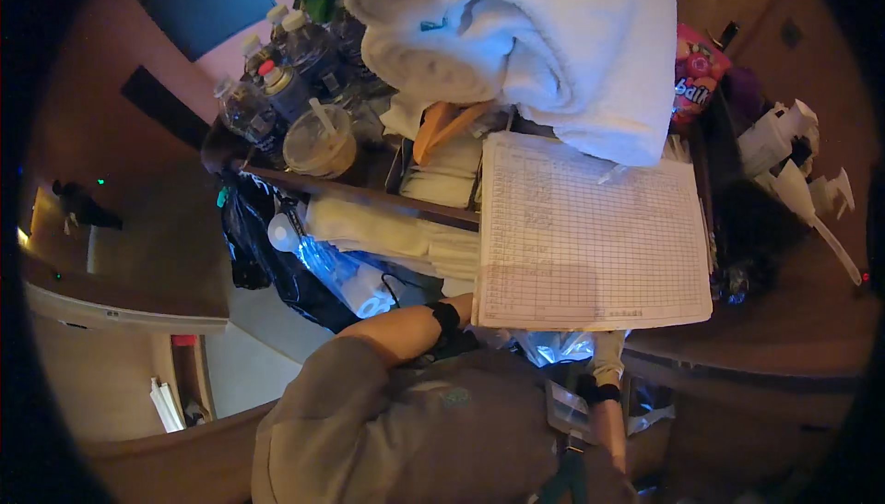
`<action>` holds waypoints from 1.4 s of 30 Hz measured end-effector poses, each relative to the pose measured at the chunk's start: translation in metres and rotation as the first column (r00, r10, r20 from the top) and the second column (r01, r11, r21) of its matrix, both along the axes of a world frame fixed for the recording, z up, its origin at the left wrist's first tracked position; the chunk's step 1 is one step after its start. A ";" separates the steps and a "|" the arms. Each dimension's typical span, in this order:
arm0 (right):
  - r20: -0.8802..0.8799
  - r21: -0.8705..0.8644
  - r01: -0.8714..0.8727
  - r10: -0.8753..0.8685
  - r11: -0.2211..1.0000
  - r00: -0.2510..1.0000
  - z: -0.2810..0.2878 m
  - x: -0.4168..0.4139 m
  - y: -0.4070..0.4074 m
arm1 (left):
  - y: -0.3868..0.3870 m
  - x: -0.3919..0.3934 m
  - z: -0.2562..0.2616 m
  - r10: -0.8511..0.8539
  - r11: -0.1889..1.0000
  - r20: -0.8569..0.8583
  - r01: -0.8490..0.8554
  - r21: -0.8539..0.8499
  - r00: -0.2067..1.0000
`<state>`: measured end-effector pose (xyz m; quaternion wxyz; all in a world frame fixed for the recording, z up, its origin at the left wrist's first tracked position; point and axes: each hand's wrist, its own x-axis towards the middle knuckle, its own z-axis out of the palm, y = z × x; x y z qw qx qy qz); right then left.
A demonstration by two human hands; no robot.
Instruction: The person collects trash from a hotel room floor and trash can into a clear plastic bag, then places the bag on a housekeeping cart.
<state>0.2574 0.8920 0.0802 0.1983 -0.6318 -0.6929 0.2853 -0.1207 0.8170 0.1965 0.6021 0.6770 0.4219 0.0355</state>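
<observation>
A gridded paper form (594,248) with handwriting lies over the near right part of a loaded housekeeping cart (359,191). My left forearm, with a black wristband, passes below the form's left edge, and the left hand itself is hidden there. Beneath the near edge of the form, the gloved wrist of my right hand (608,352) shows; its fingers are covered, so I cannot see their grip. Rolled and folded white towels (525,54) are piled just beyond the paper. Clear plastic (553,346) glints between my arms.
Plastic bottles (304,47) and a lidded tub (320,141) crowd the cart's left. Folded white linens (387,227) fill a lower shelf. A black bag (276,262) hangs beside paper rolls (366,293). Right are a pink packet (698,75), spray bottles (778,134) and a white-handled brush (823,227).
</observation>
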 end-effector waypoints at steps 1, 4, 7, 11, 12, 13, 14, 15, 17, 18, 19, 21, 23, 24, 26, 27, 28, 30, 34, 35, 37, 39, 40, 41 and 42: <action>-0.287 0.000 0.094 -0.090 0.996 0.954 0.056 -0.036 -0.009 | -0.011 0.001 -0.003 0.054 0.999 0.012 -0.054 0.001 0.998; -0.470 -0.337 0.374 -0.498 0.864 0.729 0.137 -0.064 -0.038 | 0.010 0.027 0.000 -0.035 0.998 0.055 0.032 0.052 0.998; -0.088 -0.169 0.175 -0.192 0.970 0.977 0.149 -0.056 -0.041 | 0.022 0.055 0.002 -0.056 0.991 0.086 0.046 0.122 0.995; 0.197 0.169 -0.116 0.081 0.979 0.977 0.149 -0.057 -0.055 | 0.041 0.093 0.005 -0.006 0.978 0.132 -0.022 0.208 0.991; -0.179 0.036 0.239 -0.229 0.970 0.957 0.175 -0.079 -0.067 | 0.046 0.103 0.006 -0.002 0.973 0.142 -0.031 0.229 0.990; -0.473 -0.206 0.491 -0.526 0.846 0.707 0.190 -0.091 -0.073 | 0.051 0.109 0.007 0.009 0.969 0.148 -0.045 0.244 0.989; -0.474 -0.201 0.496 -0.527 0.845 0.705 0.178 -0.084 -0.071 | 0.053 0.117 0.008 0.017 0.965 0.153 -0.056 0.255 0.988; -0.456 -0.158 0.524 -0.532 0.837 0.713 0.158 -0.071 -0.069 | 0.055 0.122 0.008 0.025 0.963 0.158 -0.066 0.262 0.987; -0.435 -0.114 0.547 -0.536 0.830 0.723 0.155 -0.066 -0.066 | 0.056 0.126 0.010 0.048 0.959 0.169 -0.093 0.267 0.984; -0.361 -0.201 0.455 -0.497 0.868 0.789 0.167 -0.070 -0.065 | 0.055 0.128 0.010 0.055 0.957 0.175 -0.102 0.270 0.983; -0.291 -0.293 0.361 -0.442 0.885 0.848 0.174 -0.073 -0.063 | 0.054 0.129 0.010 0.063 0.957 0.177 -0.110 0.270 0.982; -0.211 -0.330 0.351 -0.431 0.876 0.877 0.175 -0.071 -0.060 | 0.052 0.133 0.010 0.077 0.955 0.182 -0.125 0.268 0.980; -0.130 -0.369 0.342 -0.412 0.864 0.902 0.169 -0.064 -0.058 | 0.051 0.135 0.010 0.086 0.953 0.180 -0.134 0.271 0.980; -0.174 -0.391 0.327 -0.418 0.860 0.891 0.166 -0.060 -0.054 | 0.051 0.136 0.009 0.097 0.952 0.182 -0.145 0.270 0.978; -0.217 -0.414 0.314 -0.427 0.855 0.878 0.160 -0.053 -0.057 | 0.049 0.137 0.009 0.100 0.951 0.189 -0.149 0.270 0.977; -0.170 -0.256 0.329 -0.377 0.909 0.910 0.156 -0.051 -0.063 | 0.047 0.138 0.009 0.103 0.951 0.189 -0.152 0.269 0.977; -0.112 -0.093 0.328 -0.337 0.940 0.935 0.153 -0.049 -0.069 | 0.048 0.140 0.007 0.100 0.953 0.197 -0.150 0.264 0.975; -0.120 -0.105 0.353 -0.364 0.930 0.924 0.167 -0.057 -0.078 | 0.046 0.145 0.004 0.090 0.956 0.206 -0.143 0.256 0.974; -0.163 -0.211 0.285 -0.321 0.935 0.933 0.180 -0.062 -0.085 | 0.046 0.146 0.004 0.077 0.966 0.200 -0.123 0.229 0.977; -0.179 -0.232 0.256 -0.300 0.938 0.937 0.185 -0.063 -0.088 | 0.046 0.144 0.005 0.077 0.967 0.199 -0.121 0.222 0.977; -0.195 -0.181 0.310 -0.343 0.933 0.919 0.179 -0.056 -0.096 | 0.047 0.142 0.009 0.065 0.973 0.196 -0.106 0.205 0.978; -0.216 -0.123 0.347 -0.367 0.930 0.905 0.175 -0.047 -0.103 | 0.049 0.143 0.009 0.048 0.977 0.191 -0.086 0.193 0.980; -0.215 -0.130 0.366 -0.386 0.922 0.897 0.175 -0.039 -0.105 | 0.048 0.142 0.010 0.044 0.979 0.192 -0.080 0.186 0.981; -0.216 -0.137 0.381 -0.403 0.914 0.890 0.175 -0.035 -0.104 | 0.047 0.143 0.010 0.039 0.981 0.192 -0.074 0.178 0.981; -0.268 -0.141 0.507 -0.526 0.850 0.807 0.191 -0.040 -0.089 | 0.048 0.145 0.010 0.029 0.983 0.190 -0.063 0.175 0.981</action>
